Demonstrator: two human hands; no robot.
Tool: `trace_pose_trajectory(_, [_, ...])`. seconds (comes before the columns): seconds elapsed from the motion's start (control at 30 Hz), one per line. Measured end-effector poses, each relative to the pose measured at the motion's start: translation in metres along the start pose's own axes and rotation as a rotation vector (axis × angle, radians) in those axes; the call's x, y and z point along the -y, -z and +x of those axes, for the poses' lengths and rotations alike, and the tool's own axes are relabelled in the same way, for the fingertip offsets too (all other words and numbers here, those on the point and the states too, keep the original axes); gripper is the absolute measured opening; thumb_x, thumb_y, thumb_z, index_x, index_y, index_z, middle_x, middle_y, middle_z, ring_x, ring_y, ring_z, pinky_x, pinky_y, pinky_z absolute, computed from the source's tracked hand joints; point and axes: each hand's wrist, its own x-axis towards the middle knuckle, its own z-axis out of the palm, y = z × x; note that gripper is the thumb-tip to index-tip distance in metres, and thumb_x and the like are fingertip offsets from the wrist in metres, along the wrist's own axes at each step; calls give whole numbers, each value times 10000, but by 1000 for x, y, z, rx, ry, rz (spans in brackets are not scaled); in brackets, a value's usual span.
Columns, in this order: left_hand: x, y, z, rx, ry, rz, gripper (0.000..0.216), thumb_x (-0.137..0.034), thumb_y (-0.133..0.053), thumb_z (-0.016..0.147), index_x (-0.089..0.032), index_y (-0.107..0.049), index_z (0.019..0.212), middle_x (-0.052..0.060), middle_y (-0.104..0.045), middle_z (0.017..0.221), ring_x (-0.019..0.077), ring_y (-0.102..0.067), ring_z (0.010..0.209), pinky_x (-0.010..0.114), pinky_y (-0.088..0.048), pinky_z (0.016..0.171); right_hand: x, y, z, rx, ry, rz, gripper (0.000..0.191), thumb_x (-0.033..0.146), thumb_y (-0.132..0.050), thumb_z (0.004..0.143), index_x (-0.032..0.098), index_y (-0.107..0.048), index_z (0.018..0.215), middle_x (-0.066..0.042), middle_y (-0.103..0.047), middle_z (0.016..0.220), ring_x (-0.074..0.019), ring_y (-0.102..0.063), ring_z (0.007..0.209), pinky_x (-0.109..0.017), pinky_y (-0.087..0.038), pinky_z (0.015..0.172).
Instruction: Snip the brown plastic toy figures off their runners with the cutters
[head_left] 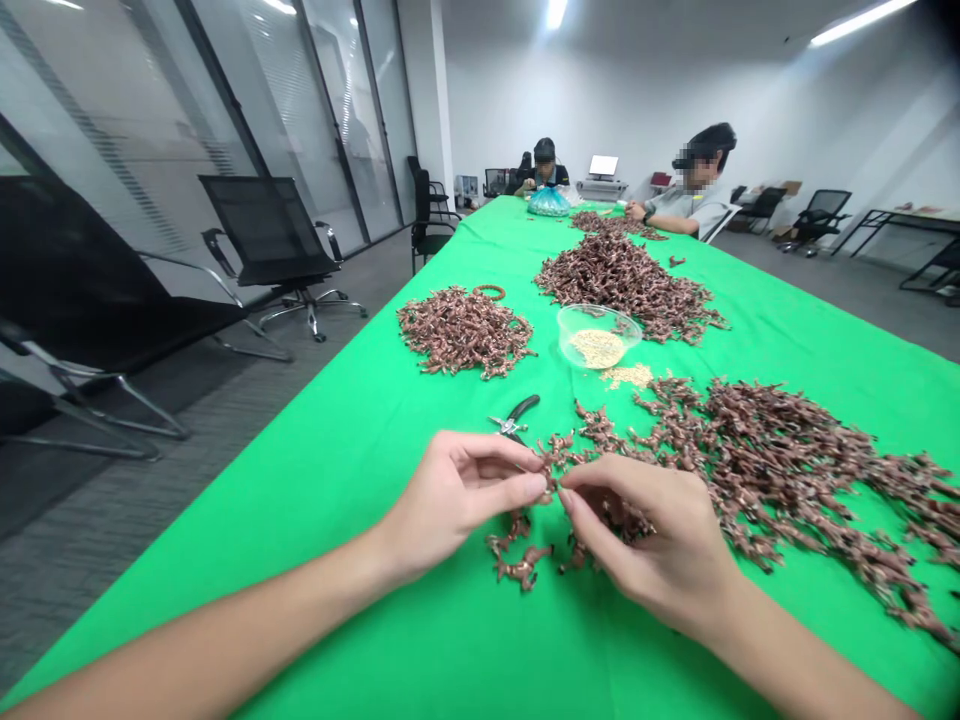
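Note:
My left hand [469, 490] pinches a small brown animal figurine [550, 482], perhaps a horse, between thumb and fingertips. Close by on the right, my right hand [649, 530] has its thumb and forefinger pressed together near the figurine; what they hold, if anything, is too small to make out. Below the hands lie a few loose brown figurines [523, 568]. Just beyond my left hand rest pliers [514, 418] with black handles. Past them stands a clear plastic bowl [630, 345] with tiny pale yellow pieces inside, and more pale pieces [630, 376] are spilled beside it.
Brown figurines lie in a large pile [787, 460] at right, a smaller pile [465, 335] at left and another pile [626, 280] behind the bowl. A brown ring [489, 292] lies on the green cloth [337, 530]. Two people sit farther along, near a blue bag [549, 203].

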Motion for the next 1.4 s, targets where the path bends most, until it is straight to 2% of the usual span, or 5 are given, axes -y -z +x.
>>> trace_pose_trajectory(0.4, [3,0,0,86,10,-115,179,-242,-783,788,-130,-757,924,59,-724,827,142,-674,647,244,-599,560,3,0,-1,72,-55,93,73,157,-599,888,185,-657,922,31,-606,669,-76,-534,552,-218,-417,540])
trace_pose_trajectory(0.8, [0,0,-2,104,-158,73,120,-201,-732,840,-160,-787,938,77,-740,987,164,-670,946,248,-540,873,3,-1,-4,76,-67,82,14,169,-603,876,179,-612,880,26,-601,687,-80,-520,570,-221,-410,551])
trace_pose_trajectory(1.03, [4,-2,-4,156,-59,-32,263,-180,-811,748,-193,-756,1005,45,-739,1010,172,-689,942,252,-572,818,1,-2,-3,73,-80,84,45,167,-595,885,183,-614,847,37,-578,663,-75,-501,551,-217,-394,534])
trace_pose_trajectory(1.27, [-1,5,3,-3,-52,139,259,-293,-814,746,-151,-741,950,71,-757,931,195,-710,823,293,-584,743,-7,3,1,72,-121,37,84,179,-601,885,192,-642,957,34,-616,717,-75,-537,579,-209,-416,556])
trace_pose_trajectory(1.4, [-13,26,14,-197,-202,347,282,-333,-816,737,-166,-745,952,70,-767,938,209,-713,851,321,-566,807,-18,9,7,37,-144,-9,61,194,-596,888,188,-650,913,32,-626,700,-79,-542,576,-215,-418,561])
